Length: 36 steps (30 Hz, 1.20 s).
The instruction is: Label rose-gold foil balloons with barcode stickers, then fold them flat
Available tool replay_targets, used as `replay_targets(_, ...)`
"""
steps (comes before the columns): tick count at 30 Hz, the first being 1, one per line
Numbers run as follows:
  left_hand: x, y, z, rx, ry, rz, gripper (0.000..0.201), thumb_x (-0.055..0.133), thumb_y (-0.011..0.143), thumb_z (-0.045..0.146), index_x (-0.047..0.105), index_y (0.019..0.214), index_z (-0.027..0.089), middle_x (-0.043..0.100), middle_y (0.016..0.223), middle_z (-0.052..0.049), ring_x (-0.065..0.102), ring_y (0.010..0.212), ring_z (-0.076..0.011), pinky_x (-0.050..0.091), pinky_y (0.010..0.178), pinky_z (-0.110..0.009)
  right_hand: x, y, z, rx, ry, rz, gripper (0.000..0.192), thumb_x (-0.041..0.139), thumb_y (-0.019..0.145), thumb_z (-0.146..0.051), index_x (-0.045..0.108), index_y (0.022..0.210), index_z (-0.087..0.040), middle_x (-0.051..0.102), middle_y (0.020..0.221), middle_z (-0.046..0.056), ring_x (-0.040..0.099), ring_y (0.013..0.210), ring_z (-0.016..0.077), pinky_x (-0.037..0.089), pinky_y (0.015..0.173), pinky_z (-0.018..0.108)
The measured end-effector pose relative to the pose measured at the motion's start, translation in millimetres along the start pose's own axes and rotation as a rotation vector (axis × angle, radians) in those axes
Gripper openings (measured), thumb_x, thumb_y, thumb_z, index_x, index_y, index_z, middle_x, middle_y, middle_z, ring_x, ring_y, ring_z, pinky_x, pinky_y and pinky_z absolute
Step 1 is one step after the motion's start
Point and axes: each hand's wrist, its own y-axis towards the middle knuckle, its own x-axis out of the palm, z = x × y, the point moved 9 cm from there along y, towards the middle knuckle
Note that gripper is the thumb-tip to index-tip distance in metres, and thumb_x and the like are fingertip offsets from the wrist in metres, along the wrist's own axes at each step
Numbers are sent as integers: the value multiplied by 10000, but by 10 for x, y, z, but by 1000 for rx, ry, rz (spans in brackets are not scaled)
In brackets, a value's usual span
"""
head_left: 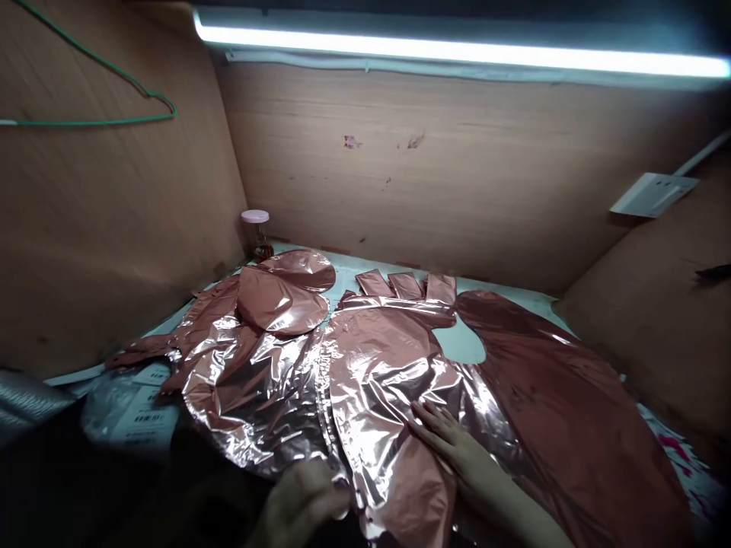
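Shiny rose-gold foil balloons, flat and uninflated, are spread over the table. My right hand [448, 438] lies flat on the middle foil balloon [380, 342], its fingers stretched out. Close to that balloon's lower left edge is my left hand [308, 498], slightly blurred, with curled fingers. A small shiny bit shows at its fingertips, but I cannot make out what they hold. Another crinkled foil balloon [256, 380] with rounded lobes lies to the left. On the right a darker, smooth foil sheet [548, 411] reaches past my forearm.
Three folded foil pieces [406, 286] lie along the back. A lidded jar [256, 232] stands in the back left corner. Clear plastic packets with barcode labels [145, 411] are at the lower left. Wooden walls, a green hanger [97, 123] and a socket [654, 195] surround the table.
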Motion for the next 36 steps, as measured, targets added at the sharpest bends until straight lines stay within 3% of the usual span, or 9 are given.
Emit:
replay_targets(4, 0, 101, -313, -35, 166, -412, 1218, 747, 646, 681, 108, 1569, 209, 294, 1575, -185, 329, 1421, -394, 280, 1161, -548, -55, -227, -142, 3, 104, -64, 509, 393, 1016, -324, 308, 1511, -402, 235, 1621, -6, 150, 1506, 271, 213, 1194, 544)
replay_targets(7, 236, 218, -431, -85, 44, -608, 862, 702, 778, 352, 288, 1529, 269, 384, 1548, -106, 366, 1416, -324, 242, 1183, -505, -149, -300, -206, 14, 246, -88, 476, 423, 1000, -390, 414, 1475, -372, 303, 1602, 19, 205, 1493, 286, 254, 1182, 526)
replay_targets(11, 349, 372, -849, -510, -282, -472, 307, 477, 903, 320, 723, 1036, 196, 727, 1052, -74, 648, 1010, -234, 481, 887, -330, -372, -94, 110, 250, 468, 67, 423, 418, 958, -508, 704, 1073, -217, 712, 1123, 99, 643, 1064, 268, 515, 912, 397)
replay_targets(14, 328, 332, -1264, -900, -305, -318, 414, 487, 862, 513, 672, 789, 151, 660, 719, -33, 594, 712, -194, 427, 650, -270, -414, 117, 423, 432, 471, 178, 444, 441, 909, -583, 597, 748, -200, 660, 692, 36, 620, 651, 201, 489, 609, 305)
replay_targets(16, 312, 358, -1398, -987, -254, -263, 436, 488, 823, 559, 598, 698, 156, 568, 622, -3, 531, 638, -172, 368, 600, -258, -399, 207, 545, 493, 436, 228, 441, 411, 909, -574, 500, 668, -216, 578, 590, 11, 554, 564, 181, 426, 543, 289)
replay_targets(20, 306, 425, -1477, -1012, -146, -232, 405, 430, 844, 523, 484, 627, 185, 486, 586, 18, 486, 615, -157, 320, 591, -255, -423, 176, 622, 554, 368, 309, 415, 355, 932, -541, 460, 683, -226, 560, 625, 10, 534, 615, 181, 394, 578, 283)
replay_targets(26, 229, 470, -1536, -1033, 47, -300, 337, 410, 926, 378, 544, 692, 175, 634, 716, -37, 599, 735, -192, 381, 659, -258, -423, 132, 603, 590, 251, 226, 343, 366, 948, -439, 511, 729, -219, 623, 678, 29, 598, 681, 204, 395, 618, 279)
replay_targets(33, 141, 572, -1480, -1084, 380, -445, 295, 469, 952, 252, 654, 1097, 74, 700, 973, -227, 670, 972, -368, 471, 845, -454, -332, 311, 621, 701, 21, 124, 289, 350, 988, -299, 614, 1024, -189, 708, 894, 124, 669, 833, 272, 369, 651, 301)
replay_targets(36, 235, 759, -1227, -880, 547, -378, 434, 390, 942, 81, 539, 1349, 87, 564, 1332, -249, 503, 1284, -390, 369, 1051, -560, -327, 367, 643, 697, -44, 90, 285, 358, 993, -292, 618, 971, -179, 709, 873, 136, 676, 827, 285, 373, 643, 310)
